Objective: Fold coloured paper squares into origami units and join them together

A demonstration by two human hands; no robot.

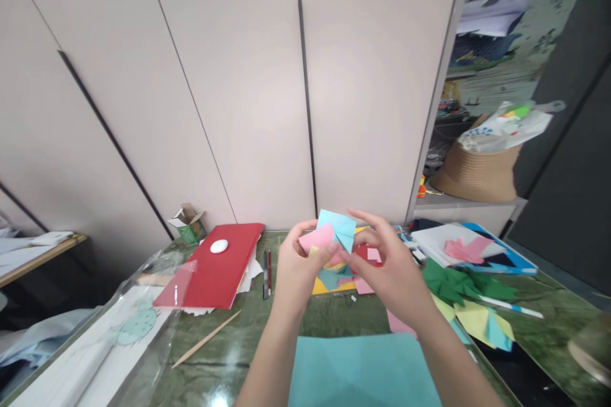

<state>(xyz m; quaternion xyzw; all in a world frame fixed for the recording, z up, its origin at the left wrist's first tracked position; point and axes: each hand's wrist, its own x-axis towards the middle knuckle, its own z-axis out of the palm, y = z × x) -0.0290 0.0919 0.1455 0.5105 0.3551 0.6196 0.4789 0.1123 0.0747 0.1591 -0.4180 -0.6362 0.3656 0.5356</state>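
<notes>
Up above the table, both hands hold a folded paper piece (338, 224) made of light blue, pink and yellow parts. My left hand (298, 261) pinches its pink and yellow side, thumb across the front. My right hand (382, 261) grips the lower right of the blue part between thumb and fingers, with the index finger raised clear of it. Fingers cover some of the folds. Beneath the hands lie a yellow-orange sheet (329, 286) and several paper scraps. A teal sheet (363, 372) lies flat nearest me, between the forearms.
To the left are a red folder (222, 267) with a white oval object (219, 246), pens (266, 275), a wooden stick (206, 339) and a plastic sleeve (143, 331). Green folded paper (461, 283), yellow-blue paper (484, 324) and a white marker (513, 307) lie right. Cabinet doors (363, 89) stand behind.
</notes>
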